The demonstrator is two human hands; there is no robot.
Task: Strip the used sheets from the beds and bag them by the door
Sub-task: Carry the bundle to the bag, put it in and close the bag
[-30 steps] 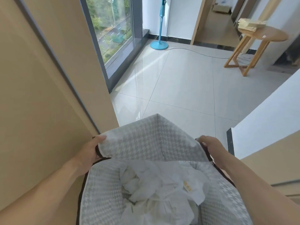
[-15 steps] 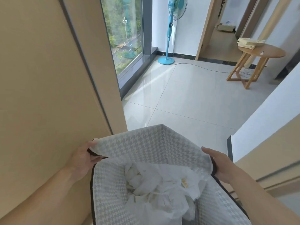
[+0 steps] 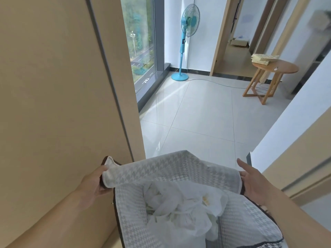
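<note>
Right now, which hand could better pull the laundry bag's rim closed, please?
Left, probably: the left hand pinches the laundry bag by its rim; the right hand only touches it, open.

Beige panel (image 3: 59, 86) crowds the left; tiled floor (image 3: 202, 119) ahead lies open.

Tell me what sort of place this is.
Probably a sparsely furnished apartment or guest lodging, high up: a tall window looks down on a road, a pedestal fan and round wooden table stand on tiled floor, and a laundry bag holds white sheets.
</note>
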